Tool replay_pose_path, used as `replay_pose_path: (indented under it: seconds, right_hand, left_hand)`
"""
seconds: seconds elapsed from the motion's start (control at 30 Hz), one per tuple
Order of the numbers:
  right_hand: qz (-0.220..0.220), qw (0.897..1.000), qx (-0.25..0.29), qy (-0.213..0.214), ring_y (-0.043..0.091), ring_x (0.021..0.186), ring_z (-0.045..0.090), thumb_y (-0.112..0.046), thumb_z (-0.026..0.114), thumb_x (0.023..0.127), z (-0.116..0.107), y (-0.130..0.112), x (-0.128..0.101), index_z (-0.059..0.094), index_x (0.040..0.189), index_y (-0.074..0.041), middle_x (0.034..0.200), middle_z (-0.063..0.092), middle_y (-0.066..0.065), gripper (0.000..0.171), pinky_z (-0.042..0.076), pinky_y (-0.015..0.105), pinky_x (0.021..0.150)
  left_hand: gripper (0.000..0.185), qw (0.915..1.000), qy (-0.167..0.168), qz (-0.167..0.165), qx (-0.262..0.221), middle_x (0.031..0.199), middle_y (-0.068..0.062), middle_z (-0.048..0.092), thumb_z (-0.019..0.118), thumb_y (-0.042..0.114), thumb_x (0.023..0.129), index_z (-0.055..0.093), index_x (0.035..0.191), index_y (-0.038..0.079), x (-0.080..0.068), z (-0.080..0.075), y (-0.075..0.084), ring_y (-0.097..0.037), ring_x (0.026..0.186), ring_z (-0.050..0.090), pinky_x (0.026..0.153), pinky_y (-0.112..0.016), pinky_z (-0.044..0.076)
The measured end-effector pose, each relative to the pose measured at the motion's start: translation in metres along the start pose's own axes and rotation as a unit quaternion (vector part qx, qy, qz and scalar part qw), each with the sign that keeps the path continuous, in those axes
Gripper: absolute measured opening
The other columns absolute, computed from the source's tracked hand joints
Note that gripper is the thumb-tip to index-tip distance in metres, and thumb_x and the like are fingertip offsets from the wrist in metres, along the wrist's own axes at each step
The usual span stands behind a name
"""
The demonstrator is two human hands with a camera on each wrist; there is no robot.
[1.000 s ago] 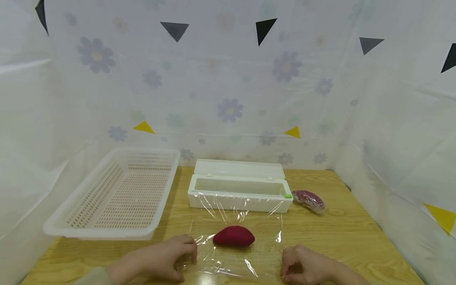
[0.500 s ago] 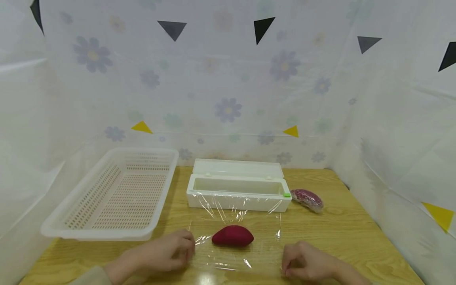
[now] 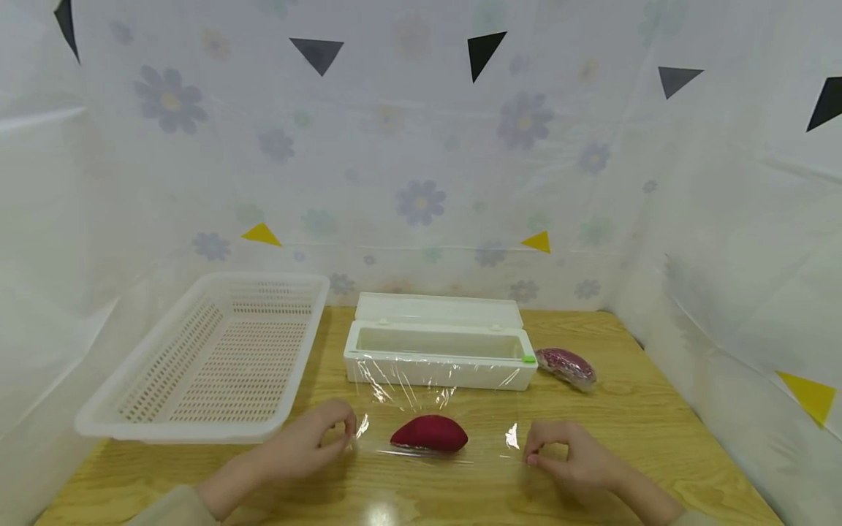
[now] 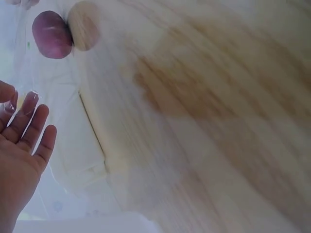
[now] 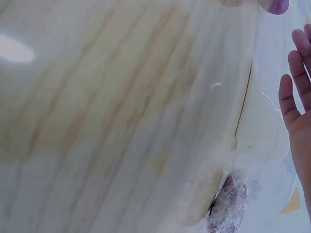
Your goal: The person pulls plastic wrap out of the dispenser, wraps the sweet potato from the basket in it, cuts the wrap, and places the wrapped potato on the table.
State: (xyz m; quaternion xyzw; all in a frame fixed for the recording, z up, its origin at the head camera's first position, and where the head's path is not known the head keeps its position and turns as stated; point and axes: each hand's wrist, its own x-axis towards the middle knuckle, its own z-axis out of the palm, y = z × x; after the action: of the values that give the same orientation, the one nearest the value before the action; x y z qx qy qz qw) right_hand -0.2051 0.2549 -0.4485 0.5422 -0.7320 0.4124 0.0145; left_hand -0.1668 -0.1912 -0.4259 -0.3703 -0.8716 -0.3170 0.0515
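Left hand [image 3: 309, 442] and right hand [image 3: 566, 453] each appear to pinch a near corner of the cling film [image 3: 434, 409], lifted off the table [image 3: 658, 438]. A red sweet potato [image 3: 430, 433] lies between them on the film. Beyond: open dispenser box [image 3: 439, 351].

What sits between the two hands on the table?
In the head view, a dark red sweet potato lies on clear film between the left hand and right hand, which pinch the film's near corners.
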Motion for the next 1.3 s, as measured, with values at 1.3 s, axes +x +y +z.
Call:
replay_pose_path:
  seconds: [1.3]
  right_hand:
    - [0.319, 0.945, -0.058, 0.032, 0.004, 0.072, 0.058, -0.028, 0.060, 0.093, -0.005, 0.016, 0.015, 0.070, 0.096, -0.012, 0.084, 0.067, -0.003, 0.019, 0.049, 0.022, 0.065]
  left_hand:
    - [0.007, 0.9680, 0.056, -0.240, 0.048, 0.057, 0.006, 0.047, 0.060, 0.006, 0.085, 0.056, 0.081, 0.009, 0.033, 0.029, -0.011, -0.006, 0.048, 0.041, 0.042, -0.020, 0.034]
